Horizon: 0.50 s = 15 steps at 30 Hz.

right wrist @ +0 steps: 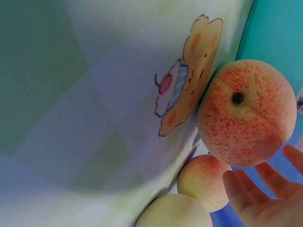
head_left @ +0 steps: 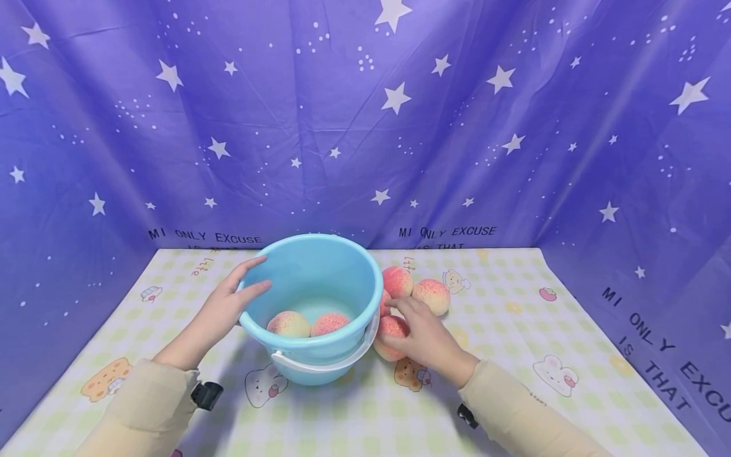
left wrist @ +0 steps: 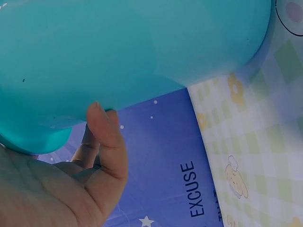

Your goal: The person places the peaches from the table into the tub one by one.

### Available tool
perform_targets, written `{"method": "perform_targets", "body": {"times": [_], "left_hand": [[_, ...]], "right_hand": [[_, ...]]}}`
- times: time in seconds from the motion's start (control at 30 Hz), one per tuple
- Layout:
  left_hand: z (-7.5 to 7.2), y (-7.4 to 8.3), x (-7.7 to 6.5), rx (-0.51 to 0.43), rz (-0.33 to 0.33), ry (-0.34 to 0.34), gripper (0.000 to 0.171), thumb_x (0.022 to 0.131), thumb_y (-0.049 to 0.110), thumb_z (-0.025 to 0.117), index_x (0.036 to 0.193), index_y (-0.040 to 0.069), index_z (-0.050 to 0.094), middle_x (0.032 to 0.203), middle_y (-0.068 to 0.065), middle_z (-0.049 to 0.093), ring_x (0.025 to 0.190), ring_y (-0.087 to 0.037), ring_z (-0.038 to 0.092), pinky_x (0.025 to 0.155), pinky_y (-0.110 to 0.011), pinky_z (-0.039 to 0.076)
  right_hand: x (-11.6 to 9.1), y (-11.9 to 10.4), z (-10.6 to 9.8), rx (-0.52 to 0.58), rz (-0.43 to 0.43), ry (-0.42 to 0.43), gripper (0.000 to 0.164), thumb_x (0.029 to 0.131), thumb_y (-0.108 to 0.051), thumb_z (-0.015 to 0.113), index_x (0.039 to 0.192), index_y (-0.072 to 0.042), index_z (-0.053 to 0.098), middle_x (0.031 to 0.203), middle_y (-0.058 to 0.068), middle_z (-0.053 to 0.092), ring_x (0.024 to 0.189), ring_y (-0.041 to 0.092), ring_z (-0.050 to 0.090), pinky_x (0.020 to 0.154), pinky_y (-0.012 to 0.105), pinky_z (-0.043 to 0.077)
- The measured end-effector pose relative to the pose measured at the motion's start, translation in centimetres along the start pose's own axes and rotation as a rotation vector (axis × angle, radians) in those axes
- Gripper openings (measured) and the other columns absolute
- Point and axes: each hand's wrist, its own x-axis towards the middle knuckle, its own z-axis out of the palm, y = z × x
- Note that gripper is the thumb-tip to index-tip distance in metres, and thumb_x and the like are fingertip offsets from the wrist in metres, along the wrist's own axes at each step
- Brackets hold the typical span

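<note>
My left hand (head_left: pixel 228 304) grips the rim of a light blue bucket (head_left: pixel 314 349) on its left side, thumb over the inside. Its other fingers bend against the outer wall, as the left wrist view shows. Two pink-and-cream peaches lie at the bottom of the bucket, a paler peach (head_left: pixel 289 324) and a redder peach (head_left: pixel 330 323). To the right, my right hand (head_left: pixel 425 336) reaches over a peach (right wrist: pixel 246 113) that sits close beside the bucket wall. The right fingers (right wrist: pixel 239 191) are spread loosely, fingertips right at that peach's surface.
Further peaches sit behind the right hand, among them a red-topped peach (head_left: pixel 398 281) and a speckled peach (head_left: pixel 431 296). The bucket's white handle (head_left: pixel 325 367) hangs down its front. A checked cloth (head_left: pixel 491 393) covers the table, with a purple star curtain (head_left: pixel 342 114) behind.
</note>
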Motion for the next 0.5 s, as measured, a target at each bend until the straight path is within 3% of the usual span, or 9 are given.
{"method": "perform_targets", "body": {"times": [0.5], "left_hand": [[0.03,-0.06,-0.02,0.004,0.002,0.004,0.066,0.102,0.035,0.052,0.158,0.02,0.023,0.162,-0.022,0.021,0.122,-0.048,0.056,0.083,-0.047,0.06]], "right_hand": [[-0.12,0.31,1.0,0.01,0.0,-0.01,0.059,0.08,-0.039,0.078,0.131,-0.014,0.06,0.134,0.004,0.059,0.128,0.027,0.053,0.111,0.049,0.043]]}}
